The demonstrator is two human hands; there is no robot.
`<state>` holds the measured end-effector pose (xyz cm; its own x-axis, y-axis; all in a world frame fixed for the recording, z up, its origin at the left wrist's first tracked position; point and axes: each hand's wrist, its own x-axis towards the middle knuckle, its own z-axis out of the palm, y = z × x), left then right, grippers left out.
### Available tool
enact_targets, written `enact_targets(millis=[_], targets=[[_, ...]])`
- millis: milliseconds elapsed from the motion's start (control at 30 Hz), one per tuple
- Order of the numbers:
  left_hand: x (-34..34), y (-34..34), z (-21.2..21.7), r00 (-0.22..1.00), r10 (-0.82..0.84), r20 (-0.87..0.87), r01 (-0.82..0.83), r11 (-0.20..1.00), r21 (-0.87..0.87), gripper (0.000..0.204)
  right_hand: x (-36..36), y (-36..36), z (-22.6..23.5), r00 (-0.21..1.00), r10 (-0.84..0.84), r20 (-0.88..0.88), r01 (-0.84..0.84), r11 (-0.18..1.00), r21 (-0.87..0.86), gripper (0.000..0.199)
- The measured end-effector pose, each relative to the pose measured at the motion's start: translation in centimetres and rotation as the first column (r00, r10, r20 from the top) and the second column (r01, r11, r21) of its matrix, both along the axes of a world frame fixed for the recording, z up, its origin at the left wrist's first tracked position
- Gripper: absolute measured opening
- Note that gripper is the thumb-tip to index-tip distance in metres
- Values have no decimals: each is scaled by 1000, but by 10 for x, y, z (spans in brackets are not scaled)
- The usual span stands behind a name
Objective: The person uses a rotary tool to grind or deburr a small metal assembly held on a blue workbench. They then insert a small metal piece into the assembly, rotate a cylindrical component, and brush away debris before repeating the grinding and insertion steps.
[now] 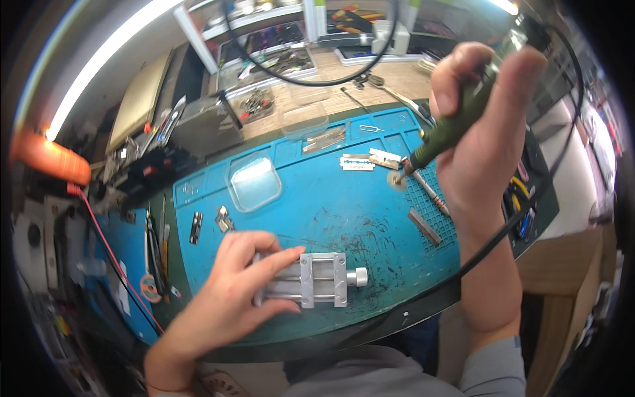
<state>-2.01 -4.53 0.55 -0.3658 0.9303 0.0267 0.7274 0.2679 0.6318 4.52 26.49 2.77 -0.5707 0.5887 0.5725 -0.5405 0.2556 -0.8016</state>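
Steadily, left hand [228,291] pins the small metal vise [317,279] on the blue mat [331,212].
Right hand [479,126], grip closed around the green rotary tool [456,122], should lower its disc squarely, cord slack.

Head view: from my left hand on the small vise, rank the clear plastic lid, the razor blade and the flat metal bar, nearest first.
From the left hand:
1. Clear plastic lid, just above the hand on the blue mat.
2. Razor blade, up and right, mid-mat.
3. Flat metal bar, far right on the mat's gridded patch.
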Motion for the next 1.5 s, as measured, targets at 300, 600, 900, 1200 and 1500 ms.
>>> enact_targets(millis=[300,600,900,1200,1500], targets=[[-35,0,-14,966,-255,47,249,962,110,63,17,-74,6,808,587,-57,-588,809,-8,69],[-37,1,-14,981,-194,-1,192,971,142,63,20,-96,-2,821,569,54,-572,816,82,71],[-40,0,-22,975,-175,135,144,967,213,83,21,-103,-3,828,549,118,-561,818,129,73],[-38,1,-22,974,-146,172,110,973,201,86,20,-105,-5,831,536,150,-555,819,147,74],[-39,0,-23,974,-150,170,114,972,203,85,20,-106,-7,825,537,177,-562,812,156,75]])
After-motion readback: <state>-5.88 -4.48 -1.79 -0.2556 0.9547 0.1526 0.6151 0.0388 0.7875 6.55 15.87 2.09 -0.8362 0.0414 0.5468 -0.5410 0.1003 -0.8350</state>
